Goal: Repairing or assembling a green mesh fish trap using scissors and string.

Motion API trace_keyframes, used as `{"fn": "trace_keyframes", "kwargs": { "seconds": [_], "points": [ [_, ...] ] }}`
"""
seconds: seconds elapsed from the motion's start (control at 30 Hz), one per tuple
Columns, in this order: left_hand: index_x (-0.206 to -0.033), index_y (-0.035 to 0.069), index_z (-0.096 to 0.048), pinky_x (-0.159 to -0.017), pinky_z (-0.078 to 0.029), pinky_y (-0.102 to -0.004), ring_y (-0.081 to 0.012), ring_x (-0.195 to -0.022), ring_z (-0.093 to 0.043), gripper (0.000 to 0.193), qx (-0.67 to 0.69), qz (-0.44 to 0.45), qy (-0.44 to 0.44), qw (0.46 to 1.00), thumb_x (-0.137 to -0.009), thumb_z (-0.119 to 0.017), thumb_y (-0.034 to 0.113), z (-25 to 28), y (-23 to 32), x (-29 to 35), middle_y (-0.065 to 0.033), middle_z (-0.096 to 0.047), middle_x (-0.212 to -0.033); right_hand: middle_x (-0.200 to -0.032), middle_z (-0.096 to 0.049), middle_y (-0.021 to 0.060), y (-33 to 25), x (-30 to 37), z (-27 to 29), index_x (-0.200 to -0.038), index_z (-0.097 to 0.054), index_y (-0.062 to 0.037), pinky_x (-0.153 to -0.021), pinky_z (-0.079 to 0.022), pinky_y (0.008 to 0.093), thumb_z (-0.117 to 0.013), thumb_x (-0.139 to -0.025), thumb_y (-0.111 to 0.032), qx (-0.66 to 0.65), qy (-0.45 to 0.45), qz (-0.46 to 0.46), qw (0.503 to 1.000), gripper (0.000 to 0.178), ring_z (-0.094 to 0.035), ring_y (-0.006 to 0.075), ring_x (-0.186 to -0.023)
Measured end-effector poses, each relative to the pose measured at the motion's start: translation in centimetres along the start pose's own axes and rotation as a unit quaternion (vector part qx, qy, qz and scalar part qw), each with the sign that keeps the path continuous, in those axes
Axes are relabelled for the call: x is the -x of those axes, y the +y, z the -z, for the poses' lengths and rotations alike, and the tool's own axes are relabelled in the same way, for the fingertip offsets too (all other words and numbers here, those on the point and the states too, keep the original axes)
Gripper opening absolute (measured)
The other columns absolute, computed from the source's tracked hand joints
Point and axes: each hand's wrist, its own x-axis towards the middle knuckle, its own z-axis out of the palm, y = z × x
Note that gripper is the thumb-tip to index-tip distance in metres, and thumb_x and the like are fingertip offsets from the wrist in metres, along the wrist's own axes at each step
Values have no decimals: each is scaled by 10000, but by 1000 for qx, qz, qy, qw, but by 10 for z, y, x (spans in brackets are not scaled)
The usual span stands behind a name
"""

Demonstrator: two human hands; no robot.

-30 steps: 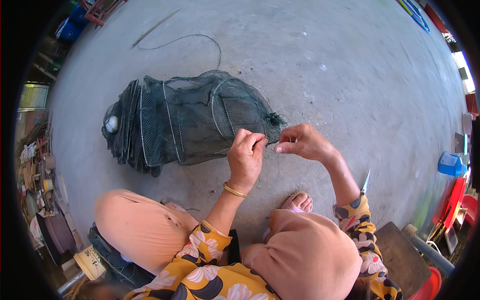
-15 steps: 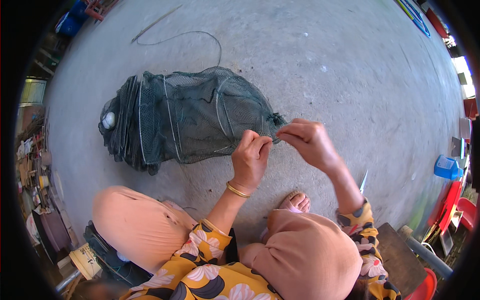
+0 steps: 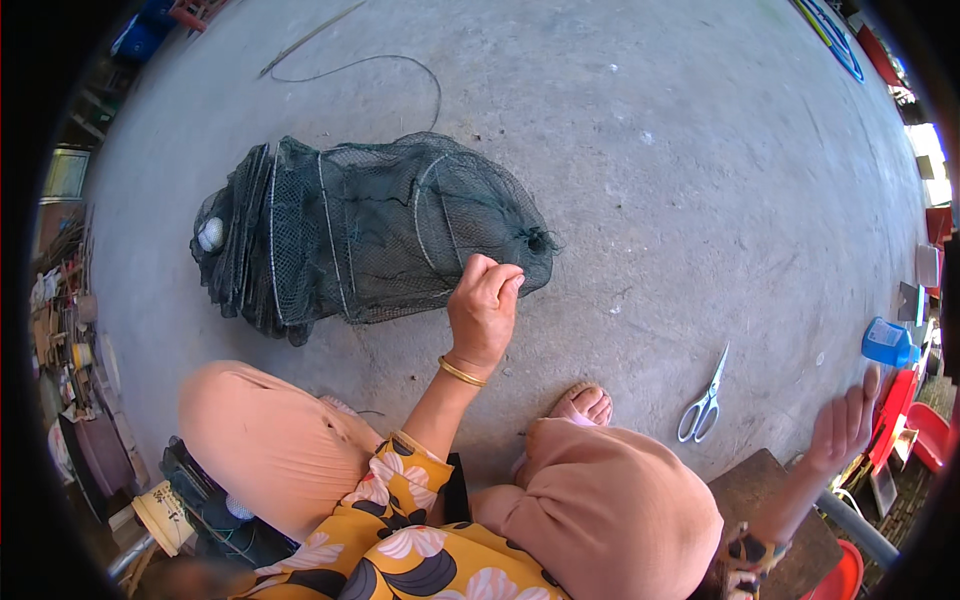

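A dark green folding fish trap net [image 3: 385, 220], with pale wire hoops, lies on the concrete in front of me, its right end gathered into a knot. My left hand [image 3: 483, 308], a gold bangle at its wrist, is closed in a pinch over the net's near right edge; what sits between the fingertips is too small to make out. Far to the right, my right hand [image 3: 842, 425] is stretched out, slightly blurred, fingers extended with nothing visible in them. It is near a blue jug [image 3: 888, 343] and red plastic things [image 3: 893, 410]. Scissors [image 3: 704, 400] lie on the floor beyond my right knee.
A cord tied to a thin stick [image 3: 310, 40] trails from behind the net. A wooden board [image 3: 775, 510] stands by my right leg. At my left are a pale yellow bucket [image 3: 163, 517] and another dark net [image 3: 215, 510]. Clutter lines both sides.
My right hand has left the net's end and swung far right, bringing the scissors fully into view. The left hand stays pinched, shifted slightly left. The net's knotted end has slackened.
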Motion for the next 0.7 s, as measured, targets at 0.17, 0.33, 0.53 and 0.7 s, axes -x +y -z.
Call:
{"fn": "trace_keyframes", "kwargs": {
  "seconds": [0.17,0.33,0.53,0.7],
  "points": [
    [-853,18,-655,-595,-464,-335,-226,-676,-568,89,1,-3,0,1000,-774,-687,-7,5,1,0,-80,-544,-775,-552,-310,-61,-41,94,43,-1312,-458,-23,-343,-172,194,-406,-1015,-139,252,504,67,824,322,-267,43,-362],
    [-848,23,-652,-594,-466,-338,-235,-674,-569,85,25,-28,-60,997,-776,-688,-4,-1,17,8,-84,-546,-781,-558,-321,-86,-37,134,111,-1245,-538,-42,-353,-178,193,-438,-1002,-140,427,568,22,703,280,-263,22,-381],
    [-838,48,-633,-609,-479,-366,-261,-701,-585,73,8,-11,-42,999,-786,-683,43,-4,15,2,-79,-533,-804,-606,-374,-103,98,40,74,-1142,-648,-74,-431,-225,191,-504,-925,-79,567,379,-141,718,260,-313,-3,-503],
    [-860,52,-636,-604,-476,-367,-266,-699,-585,92,-27,-17,-54,998,-783,-687,48,10,8,6,-82,-528,-818,-554,-416,-26,244,-85,-57,-1263,-548,-41,-463,-316,264,-687,-815,-109,475,34,-192,858,473,-380,58,-516]
  ]
}}
